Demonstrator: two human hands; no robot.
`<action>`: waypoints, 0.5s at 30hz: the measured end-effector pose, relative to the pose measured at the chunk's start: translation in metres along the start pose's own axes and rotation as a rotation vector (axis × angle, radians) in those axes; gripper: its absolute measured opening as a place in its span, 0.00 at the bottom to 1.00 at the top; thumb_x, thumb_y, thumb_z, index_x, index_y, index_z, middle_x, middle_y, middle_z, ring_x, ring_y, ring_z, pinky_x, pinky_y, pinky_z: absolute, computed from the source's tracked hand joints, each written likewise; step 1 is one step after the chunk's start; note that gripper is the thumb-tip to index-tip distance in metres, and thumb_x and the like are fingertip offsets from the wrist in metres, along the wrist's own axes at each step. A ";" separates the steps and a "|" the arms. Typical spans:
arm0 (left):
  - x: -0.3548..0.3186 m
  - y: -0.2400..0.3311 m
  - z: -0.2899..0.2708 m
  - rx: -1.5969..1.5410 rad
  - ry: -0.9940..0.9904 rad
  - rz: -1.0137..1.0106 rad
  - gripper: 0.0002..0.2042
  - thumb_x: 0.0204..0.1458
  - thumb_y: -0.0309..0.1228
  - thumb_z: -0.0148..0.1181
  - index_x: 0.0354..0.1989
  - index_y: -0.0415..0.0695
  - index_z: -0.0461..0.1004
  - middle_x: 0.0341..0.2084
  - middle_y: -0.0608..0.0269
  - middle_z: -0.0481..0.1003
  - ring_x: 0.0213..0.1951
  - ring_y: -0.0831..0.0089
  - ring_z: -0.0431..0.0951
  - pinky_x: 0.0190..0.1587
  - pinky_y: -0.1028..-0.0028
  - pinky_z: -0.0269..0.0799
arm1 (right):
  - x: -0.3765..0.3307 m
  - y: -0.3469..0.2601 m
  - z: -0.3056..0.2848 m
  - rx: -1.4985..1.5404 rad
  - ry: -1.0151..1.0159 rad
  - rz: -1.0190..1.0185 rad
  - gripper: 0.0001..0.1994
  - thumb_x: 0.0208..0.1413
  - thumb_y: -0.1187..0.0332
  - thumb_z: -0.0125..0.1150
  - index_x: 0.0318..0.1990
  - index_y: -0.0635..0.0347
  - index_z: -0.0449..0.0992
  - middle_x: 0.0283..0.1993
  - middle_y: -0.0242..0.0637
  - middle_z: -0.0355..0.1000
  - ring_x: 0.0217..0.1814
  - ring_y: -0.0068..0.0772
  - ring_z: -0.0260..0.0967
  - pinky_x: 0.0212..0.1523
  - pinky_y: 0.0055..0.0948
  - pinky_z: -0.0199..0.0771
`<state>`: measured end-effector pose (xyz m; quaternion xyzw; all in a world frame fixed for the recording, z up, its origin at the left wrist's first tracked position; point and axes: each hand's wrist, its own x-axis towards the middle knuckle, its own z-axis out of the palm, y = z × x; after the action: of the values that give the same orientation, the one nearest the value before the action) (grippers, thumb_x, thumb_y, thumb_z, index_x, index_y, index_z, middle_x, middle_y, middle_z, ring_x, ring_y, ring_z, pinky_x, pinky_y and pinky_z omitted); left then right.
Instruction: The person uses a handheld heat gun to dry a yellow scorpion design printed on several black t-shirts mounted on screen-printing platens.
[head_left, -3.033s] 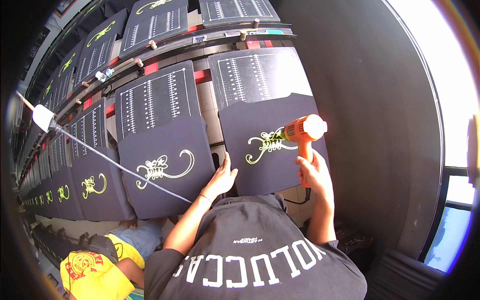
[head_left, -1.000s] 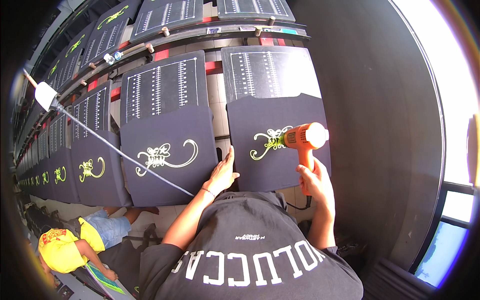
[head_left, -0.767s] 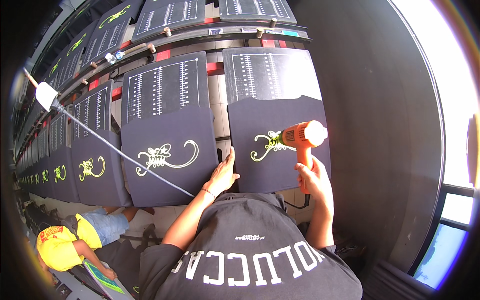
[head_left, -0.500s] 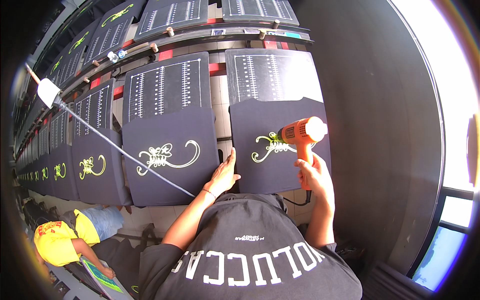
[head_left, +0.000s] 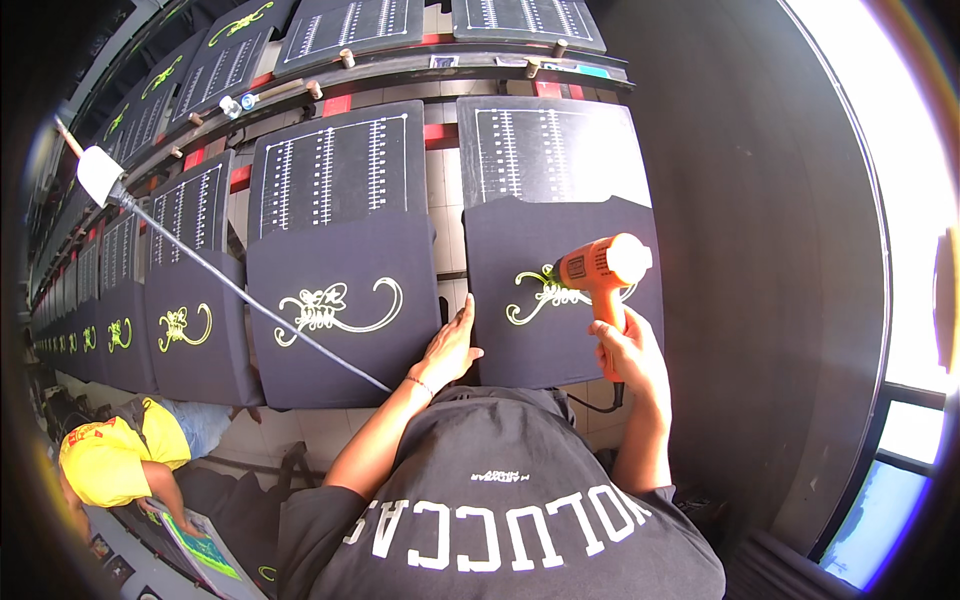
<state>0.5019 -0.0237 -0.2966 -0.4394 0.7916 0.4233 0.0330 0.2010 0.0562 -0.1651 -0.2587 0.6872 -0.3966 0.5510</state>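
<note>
My right hand [head_left: 633, 352] is closed round the handle of an orange heat gun [head_left: 597, 265]. Its nozzle points left, over the yellow-green line print on a dark fabric piece [head_left: 515, 345] stretched on the rightmost board [head_left: 490, 150]. The heat gun covers part of that print. My left hand [head_left: 453, 345] lies along the left edge of this board, fingers stretched out and holding nothing. To its left, a second dark fabric piece [head_left: 350, 370] with the same print [head_left: 325, 312] covers the lower part of another board [head_left: 335, 165].
A grey cable [head_left: 250, 305] runs slantwise from a white plug box [head_left: 98, 175] across the second board. More printed boards recede leftward. A black rail [head_left: 400, 75] with short pegs lies behind. At lower left, a person in yellow [head_left: 115, 455] handles a framed screen [head_left: 205, 550]. A dark wall [head_left: 740, 250] stands right.
The boards sit slightly further right in the picture. My hands and the heat gun keep nearly the same place. The person in yellow has shifted a little to the left.
</note>
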 end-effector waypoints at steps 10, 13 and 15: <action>0.000 0.003 -0.002 0.009 -0.013 -0.028 0.54 0.49 0.25 0.69 0.75 0.37 0.30 0.70 0.35 0.52 0.69 0.45 0.59 0.70 0.61 0.59 | 0.007 -0.004 0.013 -0.050 -0.009 0.009 0.11 0.59 0.66 0.61 0.44 0.63 0.71 0.22 0.30 0.67 0.19 0.20 0.65 0.19 0.23 0.66; 0.000 0.002 -0.002 0.009 -0.011 -0.025 0.54 0.49 0.25 0.69 0.75 0.36 0.30 0.70 0.34 0.52 0.69 0.44 0.59 0.70 0.61 0.59 | 0.010 -0.002 0.016 -0.045 -0.015 0.006 0.12 0.59 0.65 0.61 0.44 0.63 0.71 0.23 0.30 0.67 0.19 0.20 0.66 0.20 0.24 0.68; 0.000 0.002 -0.002 0.014 -0.006 -0.018 0.53 0.49 0.25 0.69 0.74 0.36 0.31 0.70 0.33 0.52 0.69 0.44 0.59 0.70 0.61 0.59 | 0.009 -0.007 0.016 -0.053 -0.019 0.025 0.12 0.59 0.65 0.61 0.45 0.63 0.71 0.23 0.30 0.67 0.20 0.20 0.66 0.21 0.25 0.69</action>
<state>0.5015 -0.0246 -0.2944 -0.4447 0.7906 0.4188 0.0423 0.2133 0.0414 -0.1655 -0.2683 0.6953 -0.3690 0.5553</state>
